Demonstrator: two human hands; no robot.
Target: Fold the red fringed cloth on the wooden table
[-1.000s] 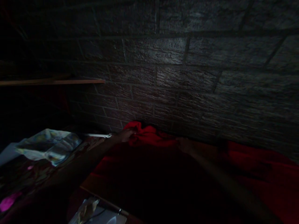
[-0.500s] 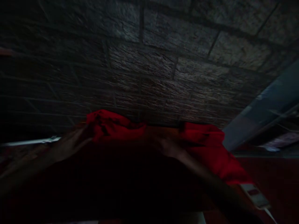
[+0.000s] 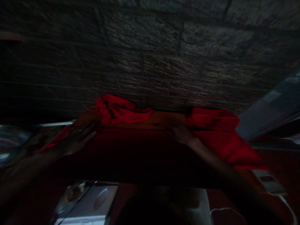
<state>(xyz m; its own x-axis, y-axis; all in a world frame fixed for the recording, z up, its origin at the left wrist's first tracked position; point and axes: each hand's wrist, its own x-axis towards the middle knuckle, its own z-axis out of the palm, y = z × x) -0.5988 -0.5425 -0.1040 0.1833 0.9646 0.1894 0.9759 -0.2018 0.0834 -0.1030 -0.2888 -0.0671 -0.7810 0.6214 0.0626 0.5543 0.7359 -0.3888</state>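
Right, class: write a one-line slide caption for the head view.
In dim light, the left hand and right hand rest on a red cloth spread before a brick wall.

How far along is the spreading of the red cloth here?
Done: the red cloth covers most of the surface by the brick wall. In hand: the left hand lies flat on its left side and the right hand presses near the back edge. Left: a bunched heap at the wall and a bare wooden strip.
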